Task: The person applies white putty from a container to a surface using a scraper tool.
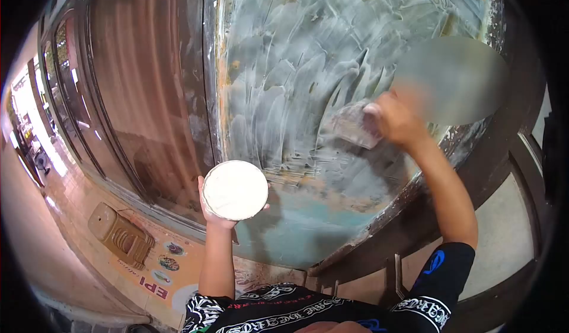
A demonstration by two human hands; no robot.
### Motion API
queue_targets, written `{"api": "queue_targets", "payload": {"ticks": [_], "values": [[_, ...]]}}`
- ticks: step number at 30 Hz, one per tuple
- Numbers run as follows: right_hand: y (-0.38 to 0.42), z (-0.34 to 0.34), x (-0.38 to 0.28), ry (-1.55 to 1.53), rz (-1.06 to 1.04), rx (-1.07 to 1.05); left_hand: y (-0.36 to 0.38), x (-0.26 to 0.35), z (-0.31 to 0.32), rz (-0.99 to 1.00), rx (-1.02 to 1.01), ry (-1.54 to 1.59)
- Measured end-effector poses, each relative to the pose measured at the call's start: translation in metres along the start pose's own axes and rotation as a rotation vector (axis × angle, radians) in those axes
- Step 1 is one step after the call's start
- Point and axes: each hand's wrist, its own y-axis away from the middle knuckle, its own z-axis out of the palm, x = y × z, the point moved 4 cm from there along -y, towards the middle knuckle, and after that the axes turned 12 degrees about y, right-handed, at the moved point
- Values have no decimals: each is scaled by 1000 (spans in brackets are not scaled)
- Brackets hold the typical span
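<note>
My left hand [214,215] is closed around a round tub of white paste [235,190], its fingers showing at both sides of the rim. The tub's top is so bright that little detail shows. Up and to the right, my right hand [398,119] grips a flat putty scraper [354,126], its blade at the wall surface. Part of that hand is smeared. White and grey streaks cover the wall panel [296,78] around the blade. Lower down, the panel [302,217] shows bare bluish-green.
Brown framed glass [142,78] borders the panel on the left. A brown plastic stool [121,235] lies on the floor by a printed banner [160,288]. Dark wooden framing [409,223] runs along the right. A blurred oval [453,81] hides part of the upper right.
</note>
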Motion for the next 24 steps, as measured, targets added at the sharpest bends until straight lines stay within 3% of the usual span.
{"api": "queue_targets", "payload": {"ticks": [3,5,7,8,10,12,14,15,16,17,18,19,22,23,24], "values": [[7,28,9,115,-102,88,-4,-5,1,-10,-1,8],[-14,9,67,215,94,94,-5,-7,2,-3,28,-11],[-21,-12,133,506,317,202,-3,-12,8,-33,-14,127],[-16,-28,156,535,399,285,-2,-12,7,-25,-25,52],[-12,-40,160,552,477,365,1,-13,3,-6,22,39],[6,-49,136,-9,821,482,3,-15,-3,13,82,38],[18,-37,63,-611,1014,368,7,-17,-11,32,117,28],[33,-21,21,-663,1047,312,8,-19,-13,30,134,12],[36,-11,-28,-1024,957,260,8,-22,-14,22,158,26],[37,-11,-65,-1122,824,-111,12,-29,-3,-3,119,28],[35,-3,-108,-1270,854,-124,15,-35,4,-45,56,70],[36,14,-140,-1530,904,-285,17,-39,10,-89,-11,107],[44,60,-198,-1609,855,-463,30,-39,8,-48,118,80],[48,76,-212,-1613,836,-533,36,-37,3,-24,161,298],[47,83,-224,-1674,825,-571,41,-36,5,-50,136,184]]}}
